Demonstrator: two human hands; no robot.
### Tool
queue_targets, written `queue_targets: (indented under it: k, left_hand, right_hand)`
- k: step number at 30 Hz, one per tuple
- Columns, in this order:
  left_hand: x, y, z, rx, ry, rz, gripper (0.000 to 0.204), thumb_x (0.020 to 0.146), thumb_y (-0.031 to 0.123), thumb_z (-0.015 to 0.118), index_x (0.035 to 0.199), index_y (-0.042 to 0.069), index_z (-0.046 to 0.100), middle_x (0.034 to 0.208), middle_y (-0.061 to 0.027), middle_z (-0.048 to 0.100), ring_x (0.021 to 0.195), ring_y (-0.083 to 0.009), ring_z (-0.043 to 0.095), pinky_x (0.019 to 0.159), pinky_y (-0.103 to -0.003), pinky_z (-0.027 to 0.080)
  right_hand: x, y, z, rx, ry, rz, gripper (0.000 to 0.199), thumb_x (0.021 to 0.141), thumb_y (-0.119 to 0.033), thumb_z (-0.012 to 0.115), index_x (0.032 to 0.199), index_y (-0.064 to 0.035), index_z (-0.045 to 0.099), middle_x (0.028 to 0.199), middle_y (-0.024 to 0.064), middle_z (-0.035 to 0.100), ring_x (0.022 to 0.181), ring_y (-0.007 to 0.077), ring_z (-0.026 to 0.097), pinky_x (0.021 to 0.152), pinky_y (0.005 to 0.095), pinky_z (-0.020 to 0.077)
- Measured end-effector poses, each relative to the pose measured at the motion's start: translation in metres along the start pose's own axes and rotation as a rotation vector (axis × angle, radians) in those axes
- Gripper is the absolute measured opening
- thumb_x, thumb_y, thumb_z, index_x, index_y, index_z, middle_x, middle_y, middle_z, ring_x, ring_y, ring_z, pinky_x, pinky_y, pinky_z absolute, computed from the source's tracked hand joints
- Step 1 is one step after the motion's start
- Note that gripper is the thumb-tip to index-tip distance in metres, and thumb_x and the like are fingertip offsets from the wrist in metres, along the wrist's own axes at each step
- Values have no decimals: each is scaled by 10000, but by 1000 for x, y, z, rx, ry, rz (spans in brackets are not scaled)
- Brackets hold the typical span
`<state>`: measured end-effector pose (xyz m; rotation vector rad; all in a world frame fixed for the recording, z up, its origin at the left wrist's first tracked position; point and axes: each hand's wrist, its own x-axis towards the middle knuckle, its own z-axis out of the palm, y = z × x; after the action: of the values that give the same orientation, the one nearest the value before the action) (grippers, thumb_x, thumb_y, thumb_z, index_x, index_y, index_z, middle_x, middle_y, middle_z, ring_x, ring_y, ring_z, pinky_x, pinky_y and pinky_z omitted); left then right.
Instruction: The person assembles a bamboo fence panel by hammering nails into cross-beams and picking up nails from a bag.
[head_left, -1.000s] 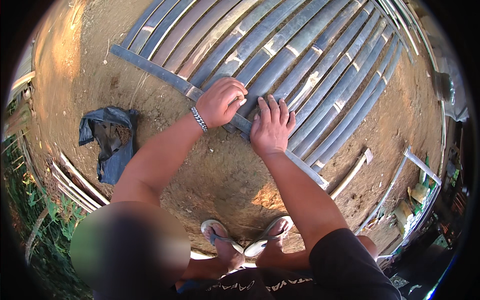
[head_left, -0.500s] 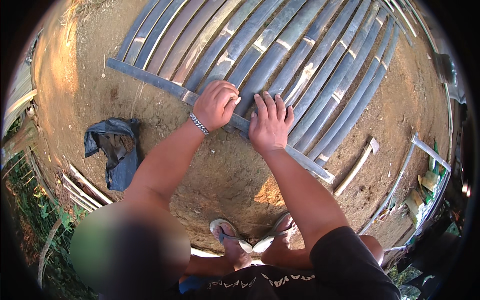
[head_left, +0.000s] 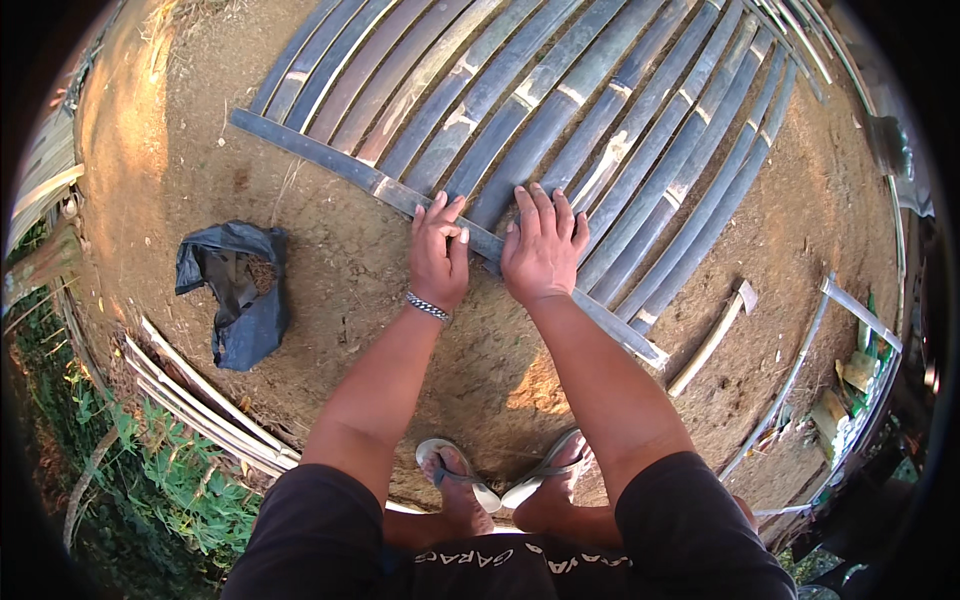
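- Right hand [head_left: 542, 245]: empty of any visible object, fingers spread, laid flat over the long dark-grey bamboo cross-strip [head_left: 320, 153], fingertips on the slats. This placement presumably steadies the joint by pressing it down.
- Left hand [head_left: 438, 262]: fingers loosely bent, fingertips at the same strip, just beside the right hand. I cannot tell whether a small item is pinched there; the posture suggests fine work at the edge.
- Flat, dark-grey bamboo slats [head_left: 535, 155], pale at the nodes: side by side, extending ahead of both hands. Their near ends meet the cross-strip, which runs to either side of the hands, probably to keep them aligned.
- Crumpled black plastic bag [head_left: 250, 335]: left of the left hand, mouth open, apparently for easy reach.
- Hatchet with pale wooden handle [head_left: 708, 347]: right of the right hand, beyond the strip's end, seemingly set aside.
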<state>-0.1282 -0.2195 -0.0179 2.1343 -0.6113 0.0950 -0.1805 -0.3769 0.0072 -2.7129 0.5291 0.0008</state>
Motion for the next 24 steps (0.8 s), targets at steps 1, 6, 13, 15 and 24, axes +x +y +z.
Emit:
queue_targets:
  k: [1, 6, 13, 15, 24]
  left_hand:
    - [0, -1, -2, -14, -16, -6, 50, 1037, 99, 554, 1019, 86, 509, 1401, -171, 669, 1453, -398, 486, 1253, -582, 217]
    - [3, 4, -8, -82, -88, -58, 71, 1023, 120, 604, 993, 93, 546, 1405, -167, 673, 1467, -384, 474, 1260, -569, 196]
    - [1, 2, -3, -25, -64, -51, 83, 1008, 143, 638, 1005, 97, 569, 1381, -130, 695, 1463, -367, 479, 1259, -561, 199]
    - [2, 3, -3, 8, -60, -31, 81, 1011, 142, 629, 1003, 95, 565, 1376, -122, 698, 1455, -368, 486, 1255, -562, 208]
    - [-4, -4, 2, 65, 11, 57, 101, 994, 76, 604, 997, 104, 507, 1336, -82, 710, 1407, -357, 535, 1220, -576, 273]
  right_hand:
    - [0, 1, -1, -6, 1, 0, 577, 973, -246, 594, 1533, -216, 461, 1591, 15, 449, 1521, 295, 336, 1240, 625, 182]
    - [-2, 4, 0, -10, -14, 10, 588, 974, -246, 598, 1542, -208, 448, 1594, 18, 445, 1526, 297, 326, 1243, 621, 179]
    - [-2, 6, -3, 17, 14, -17, 592, 986, -263, 600, 1546, -172, 431, 1581, 37, 458, 1525, 298, 327, 1248, 610, 171]
    - [0, 5, -5, 29, 17, -18, 591, 990, -269, 597, 1546, -166, 426, 1575, 37, 465, 1526, 299, 323, 1253, 602, 161]
    - [-42, 59, -37, 238, 241, 175, 582, 948, -115, 705, 1472, 0, 480, 1421, 211, 574, 1377, 369, 496, 1206, 508, 348]
